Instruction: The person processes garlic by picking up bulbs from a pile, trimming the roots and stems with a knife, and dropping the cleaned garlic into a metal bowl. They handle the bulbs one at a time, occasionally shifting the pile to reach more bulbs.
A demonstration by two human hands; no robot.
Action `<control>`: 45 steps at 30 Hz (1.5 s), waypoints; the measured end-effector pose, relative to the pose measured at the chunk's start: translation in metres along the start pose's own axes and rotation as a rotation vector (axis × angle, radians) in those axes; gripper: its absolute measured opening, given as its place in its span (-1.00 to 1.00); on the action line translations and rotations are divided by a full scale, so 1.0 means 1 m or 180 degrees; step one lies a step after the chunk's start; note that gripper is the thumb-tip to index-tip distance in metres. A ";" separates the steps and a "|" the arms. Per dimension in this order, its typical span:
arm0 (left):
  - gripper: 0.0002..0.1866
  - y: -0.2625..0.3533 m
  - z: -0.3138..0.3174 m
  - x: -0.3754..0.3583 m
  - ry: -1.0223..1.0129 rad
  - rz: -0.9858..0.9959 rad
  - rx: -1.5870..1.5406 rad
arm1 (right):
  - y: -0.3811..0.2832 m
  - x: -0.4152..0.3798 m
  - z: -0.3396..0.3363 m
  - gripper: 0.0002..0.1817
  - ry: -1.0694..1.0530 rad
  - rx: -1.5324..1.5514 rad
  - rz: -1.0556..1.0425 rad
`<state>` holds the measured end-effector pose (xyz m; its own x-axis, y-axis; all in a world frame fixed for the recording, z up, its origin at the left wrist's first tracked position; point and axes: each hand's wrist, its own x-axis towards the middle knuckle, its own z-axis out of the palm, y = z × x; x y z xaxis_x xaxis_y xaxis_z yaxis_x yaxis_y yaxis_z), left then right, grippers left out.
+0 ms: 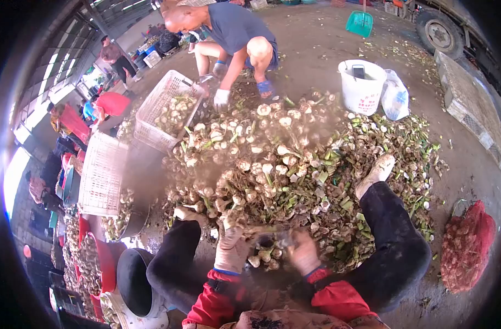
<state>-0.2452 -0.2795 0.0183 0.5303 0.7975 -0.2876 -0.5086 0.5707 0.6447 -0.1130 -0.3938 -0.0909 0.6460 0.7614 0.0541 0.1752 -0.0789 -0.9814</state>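
Note:
My left hand (231, 249), in a pale dirty glove, is closed round a garlic plant, whose stalk (264, 228) points right. My right hand (304, 252), also gloved and blurred by motion, is curled near the stalk's end; what it grips is smeared. Below and between the hands lie several garlic bulbs (265, 255) with stems cut short. In front of me spreads a big heap of garlic (256, 164) with dry stalks and roots. Cut stalks and leaves (343, 203) lie thick at its right side, around my outstretched foot (377, 171).
Opposite, a person (236, 33) with white gloves squats beside a crate of garlic (168, 109). Another white crate (102, 174) and a dark bucket (136, 282) stand left. A white bucket (362, 88) bears a phone. On the right are a red net sack (467, 247) and concrete slab (472, 104).

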 end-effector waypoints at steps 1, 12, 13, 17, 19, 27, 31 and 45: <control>-0.65 -0.003 0.010 -0.005 0.0073 -0.0022 -0.0203 | -0.011 -0.001 -0.002 -0.67 -0.0148 -0.0064 -0.0069; -0.60 -0.038 0.041 -0.008 -0.0109 -0.0603 -0.0469 | 0.005 0.008 -0.009 -0.66 0.0041 0.0633 0.0879; -0.59 -0.036 0.039 -0.007 -0.0053 -0.0826 -0.0535 | 0.066 0.008 -0.004 -0.75 -0.0027 0.0025 0.0666; -0.53 -0.013 0.040 -0.012 0.0182 -0.1710 -0.0281 | 0.083 0.019 -0.023 -0.81 0.1191 0.2184 0.2246; -0.51 0.003 0.050 -0.013 0.0246 -0.2232 0.0140 | 0.059 0.027 -0.023 -0.76 0.1290 0.2054 0.2275; -0.67 -0.085 -0.100 0.195 0.0197 0.0316 0.2466 | 0.047 0.026 -0.007 -0.72 0.0700 0.2484 0.2384; -0.67 -0.111 -0.091 0.283 -0.0012 0.0321 0.5112 | 0.024 0.038 0.002 -0.70 0.0628 0.2215 0.2991; -0.62 -0.030 -0.027 0.092 -0.2110 -0.0884 0.4386 | -0.019 0.040 -0.016 -0.46 0.0294 0.1449 0.1672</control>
<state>-0.1994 -0.2181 -0.0471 0.8824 0.2626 -0.3904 0.4502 -0.2306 0.8626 -0.0788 -0.3721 -0.0669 0.6239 0.6370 -0.4528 -0.4931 -0.1286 -0.8604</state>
